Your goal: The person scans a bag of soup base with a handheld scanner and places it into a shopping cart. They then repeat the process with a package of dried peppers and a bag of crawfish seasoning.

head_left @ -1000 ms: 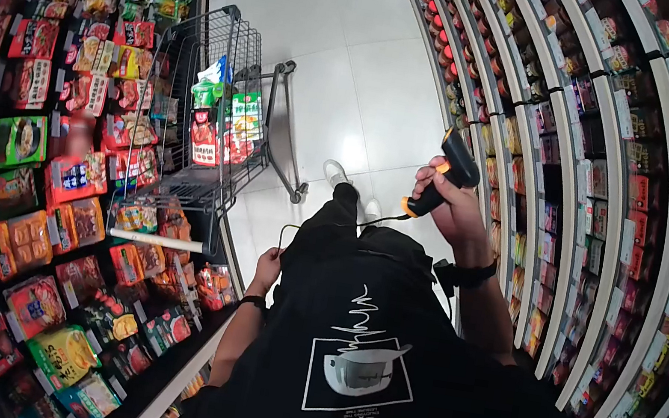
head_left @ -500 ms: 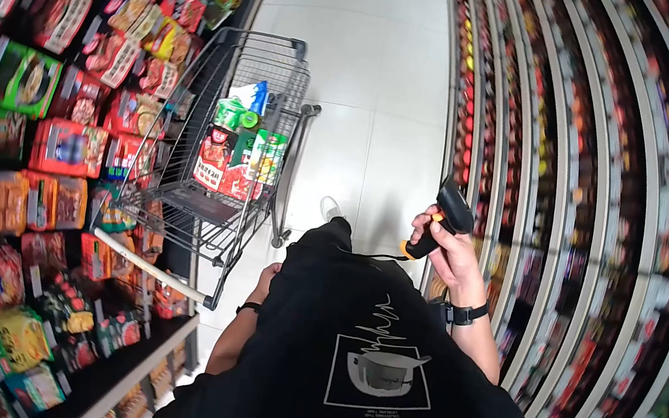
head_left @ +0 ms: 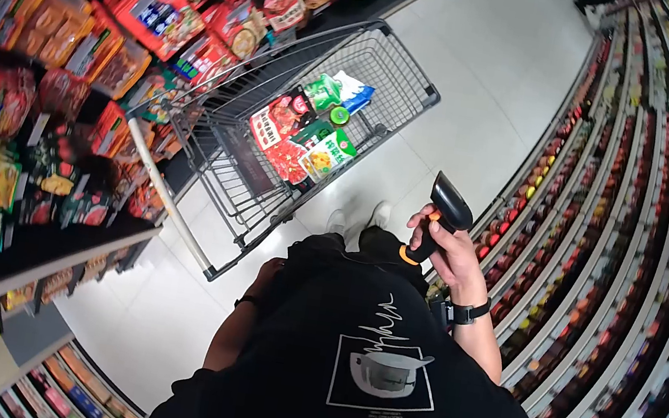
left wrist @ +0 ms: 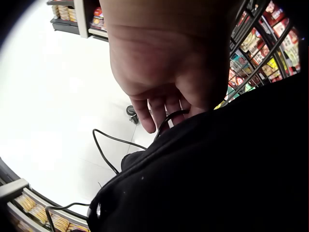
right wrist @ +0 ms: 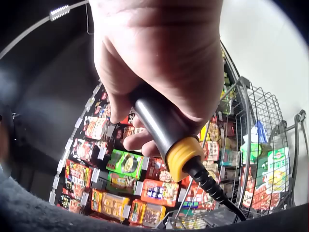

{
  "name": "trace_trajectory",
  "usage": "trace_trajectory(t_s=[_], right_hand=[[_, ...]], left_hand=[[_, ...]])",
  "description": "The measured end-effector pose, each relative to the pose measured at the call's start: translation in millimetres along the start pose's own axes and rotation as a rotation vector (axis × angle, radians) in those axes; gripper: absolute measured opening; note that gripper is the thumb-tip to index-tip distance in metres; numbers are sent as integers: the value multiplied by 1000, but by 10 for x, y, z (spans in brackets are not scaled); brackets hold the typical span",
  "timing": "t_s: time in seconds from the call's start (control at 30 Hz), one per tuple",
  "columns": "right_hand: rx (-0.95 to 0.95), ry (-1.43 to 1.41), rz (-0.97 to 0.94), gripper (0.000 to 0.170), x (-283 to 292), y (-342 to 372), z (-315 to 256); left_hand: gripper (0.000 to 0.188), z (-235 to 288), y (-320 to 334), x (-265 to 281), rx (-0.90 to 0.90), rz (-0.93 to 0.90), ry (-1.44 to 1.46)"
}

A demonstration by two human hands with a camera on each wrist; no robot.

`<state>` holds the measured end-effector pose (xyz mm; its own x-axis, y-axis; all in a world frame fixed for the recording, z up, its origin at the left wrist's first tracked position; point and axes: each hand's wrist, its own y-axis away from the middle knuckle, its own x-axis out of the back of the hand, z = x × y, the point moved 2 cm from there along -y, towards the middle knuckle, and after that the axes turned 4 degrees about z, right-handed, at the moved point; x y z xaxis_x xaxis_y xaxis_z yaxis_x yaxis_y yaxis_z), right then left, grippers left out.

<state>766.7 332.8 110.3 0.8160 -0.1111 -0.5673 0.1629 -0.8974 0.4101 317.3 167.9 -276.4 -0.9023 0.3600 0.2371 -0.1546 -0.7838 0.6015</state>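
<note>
My right hand (head_left: 456,255) grips a black handheld barcode scanner (head_left: 451,206) with orange trim, held out in front of me with its head raised. In the right wrist view, the fingers curl round its black handle (right wrist: 157,118), and a cord (right wrist: 212,188) runs out of the yellow-ringed end. My left hand (left wrist: 159,63) hangs low beside my dark clothing, fingers loosely bent. A thin black cable (left wrist: 170,117) runs in between its thumb and fingers. Ahead on my left is a wire shopping cart (head_left: 235,121), which neither hand touches.
Inside the cart lie several packages, among them a red pack (head_left: 283,119) and a green-and-white pack (head_left: 328,156). Sloping displays of packaged food (head_left: 156,14) line the left side. Long shelves (head_left: 605,249) curve along the right. Pale floor (head_left: 472,100) runs between them.
My view has turned, so the cart now appears further right, angled and closer. The right hand still holds the scanner out in front. My feet now stand nearly side by side.
</note>
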Motion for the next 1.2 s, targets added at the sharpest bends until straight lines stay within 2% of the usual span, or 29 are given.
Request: trace_trajectory(t_s=[0.03,0.13,0.2,0.4,0.47,0.5,0.6,0.7,0.73,0.83,0.87,0.97,1.0,1.1,1.13,1.2], right_hand=[[-28,12,-36,27,-44,-146,-35],[-114,38,-134,27,-180,-581,-130],[-171,59,-202,26,-280,-872,-175],[-355,128,-419,24,-409,-1774,-293],[-402,133,-462,22,-407,-2073,-383],[-424,130,-480,22,-388,-2216,-432],[-484,101,-527,25,-270,-2673,-595],[-558,60,-518,30,-127,-3102,-693],[-584,56,-495,30,-65,-3231,-716],[-636,48,-472,31,117,-3543,-745],[-665,31,-459,31,180,-3632,-749],[-725,11,-418,31,285,-3796,-757],[-738,10,-403,30,294,-3828,-772],[-756,10,-380,30,394,-3893,-739],[-758,12,-380,31,422,-3924,-714],[-772,23,-373,31,461,-3963,-683]], left_hand=[[36,7,86,-39,2,39,16],[39,40,301,-208,183,132,96],[41,136,411,-300,237,196,149],[44,789,658,-692,463,398,355],[45,669,660,-965,429,453,514],[45,769,661,-1052,411,481,586],[43,1134,556,-1318,599,503,295],[39,1463,513,-1547,675,585,362],[38,1737,501,-1528,684,588,281],[38,2113,593,-1543,449,534,249],[36,2198,616,-1541,536,497,340],[29,2356,576,-1527,566,574,573],[23,2504,548,-1463,572,583,522],[20,2921,427,-1128,554,418,383],[17,2945,367,-1050,504,351,444],[16,3565,107,-717,584,266,453]])
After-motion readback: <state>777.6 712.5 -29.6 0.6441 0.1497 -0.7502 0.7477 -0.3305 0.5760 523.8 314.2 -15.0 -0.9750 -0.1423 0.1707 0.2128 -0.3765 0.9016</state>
